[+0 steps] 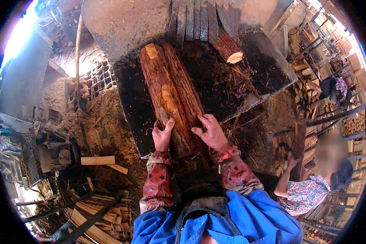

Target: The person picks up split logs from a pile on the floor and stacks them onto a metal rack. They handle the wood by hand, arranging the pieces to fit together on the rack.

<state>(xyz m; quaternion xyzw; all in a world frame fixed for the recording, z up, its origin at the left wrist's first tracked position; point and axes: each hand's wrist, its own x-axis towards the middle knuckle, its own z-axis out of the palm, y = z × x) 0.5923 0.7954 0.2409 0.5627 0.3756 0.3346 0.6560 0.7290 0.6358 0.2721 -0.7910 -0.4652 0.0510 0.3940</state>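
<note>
A thick log (173, 91) with rough reddish-brown bark and lighter bare patches lies lengthwise before me on a dark metal table (130, 101). Its near end reaches close to my body. My left hand (162, 135) grips the log's left side near that end, thumb up on the bark. On the opposite side my right hand (211, 131) holds the edge, its fingers curled against the bark. The log's far end points toward hanging dark ribbed strips (197, 22). A smaller log piece (228, 46) with a pale cut end lies partly beneath the strips, to the right.
At the right, a co-worker in a patterned shirt (307, 195) stands near stacked split wood. Sawn boards (97, 160) and a motor-like machine (55, 156) are at the left. Below them, split timber (97, 215) lies among metal bars. Bark scraps litter the table.
</note>
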